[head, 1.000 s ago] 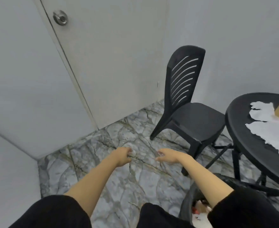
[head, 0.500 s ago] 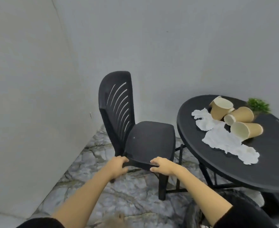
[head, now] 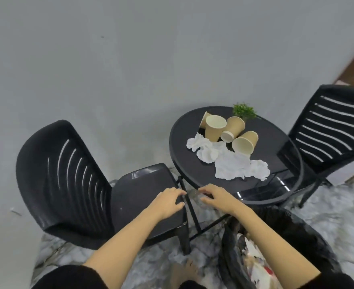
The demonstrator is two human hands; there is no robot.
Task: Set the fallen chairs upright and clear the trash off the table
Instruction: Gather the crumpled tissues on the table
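Observation:
A black plastic chair [head: 67,174] stands upright at the left, its seat facing the round black table [head: 176,132]. My left hand [head: 167,202] rests palm down on the seat's near corner, fingers loose. My right hand [head: 215,198] hovers open between the seat and the table's rim, holding nothing. Several tan paper cups [head: 214,129] lie tipped on the tabletop, with crumpled white tissues [head: 232,163] spread in front of them. A second black chair [head: 334,130] stands upright at the right of the table.
A bin with a black liner [head: 297,236] stands at the lower right, under my right forearm, with some trash inside. A small green plant [head: 244,110] sits at the table's far edge. A grey wall runs behind; the floor is marble-patterned.
Both hands gripped the left chair's front seat edge half a second ago. The chair now sits closer to the table, my grip has loosened, and the view has swung right.

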